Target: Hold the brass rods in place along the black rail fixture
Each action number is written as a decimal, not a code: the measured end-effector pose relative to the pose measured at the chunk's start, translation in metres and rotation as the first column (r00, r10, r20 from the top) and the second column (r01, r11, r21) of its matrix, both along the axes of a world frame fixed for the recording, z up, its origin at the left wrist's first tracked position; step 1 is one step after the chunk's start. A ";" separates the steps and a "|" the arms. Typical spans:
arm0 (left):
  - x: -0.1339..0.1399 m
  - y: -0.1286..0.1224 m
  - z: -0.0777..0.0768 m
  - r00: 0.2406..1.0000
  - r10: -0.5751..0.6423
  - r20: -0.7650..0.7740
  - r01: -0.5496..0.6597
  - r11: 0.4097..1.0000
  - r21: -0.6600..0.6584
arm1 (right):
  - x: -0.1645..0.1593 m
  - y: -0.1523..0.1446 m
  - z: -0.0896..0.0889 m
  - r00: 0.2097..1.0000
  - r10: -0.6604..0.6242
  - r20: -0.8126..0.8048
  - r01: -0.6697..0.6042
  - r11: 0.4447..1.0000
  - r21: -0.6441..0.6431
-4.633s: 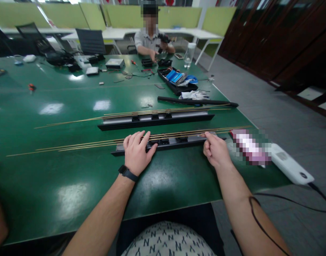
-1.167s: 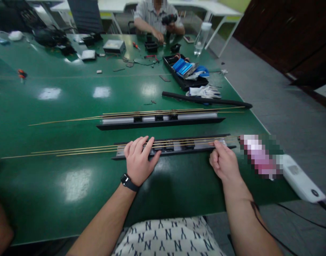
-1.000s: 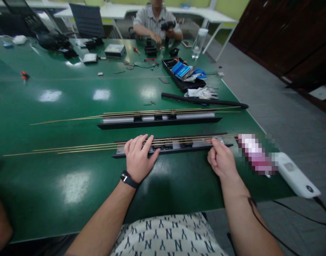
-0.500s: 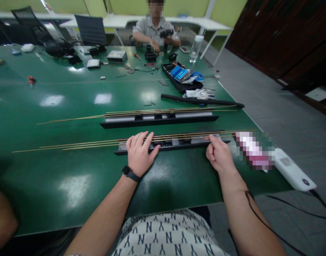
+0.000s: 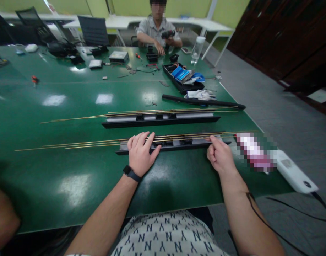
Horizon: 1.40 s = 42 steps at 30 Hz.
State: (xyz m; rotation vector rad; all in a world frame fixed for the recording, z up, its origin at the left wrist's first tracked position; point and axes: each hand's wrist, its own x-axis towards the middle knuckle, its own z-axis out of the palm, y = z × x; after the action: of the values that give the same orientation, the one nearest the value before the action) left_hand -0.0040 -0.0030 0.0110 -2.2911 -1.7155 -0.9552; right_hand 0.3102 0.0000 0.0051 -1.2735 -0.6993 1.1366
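Note:
My left hand (image 5: 142,153) lies open over the left part of the nearer black-and-grey rail (image 5: 176,145), its fingers spread across several thin gold-coloured rods (image 5: 93,144). These rods run lengthwise along the rail and stick out well past its left end. At the rail's right end, my right hand (image 5: 218,153) is closed, with thumb and index finger together by the rods; what they grip, if anything, is too small to make out. Farther from me lies a second, similar rail (image 5: 160,121), also with thin rods along it. Small black blocks sit in both rails.
Behind the rails are a long black strip (image 5: 202,101), white gloves (image 5: 200,94) and a black tray (image 5: 176,83) with blue items. A white power bank-like device (image 5: 294,172) with a cable stands at the right edge. A person (image 5: 159,33) sits opposite, holding a dark tool.
The whole view has shifted slightly. Both my hands keep their places on the nearer rail, and the rods show no clear movement.

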 end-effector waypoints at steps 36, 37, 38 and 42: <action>0.002 -0.002 0.002 1.000 0.007 0.021 -0.006 0.999 -0.040 | -0.002 -0.002 0.005 1.000 -0.007 0.005 0.007 1.000 -0.014; 0.001 -0.002 0.002 1.000 0.005 0.022 -0.004 0.999 -0.040 | -0.002 -0.001 0.005 1.000 -0.008 0.007 0.008 1.000 -0.014; 0.001 -0.002 0.002 1.000 0.005 0.023 -0.004 0.999 -0.039 | -0.002 -0.001 0.005 1.000 -0.007 0.009 0.008 1.000 -0.014; 0.001 -0.001 0.002 1.000 0.003 0.027 -0.002 0.999 -0.040 | -0.002 -0.001 0.005 1.000 0.003 0.014 -0.002 1.000 -0.012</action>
State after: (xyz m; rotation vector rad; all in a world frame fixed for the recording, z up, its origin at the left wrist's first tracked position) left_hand -0.0029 -0.0042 0.0130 -2.3103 -1.7635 -0.9650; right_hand 0.3082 -0.0005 0.0103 -1.2923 -0.7055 1.1364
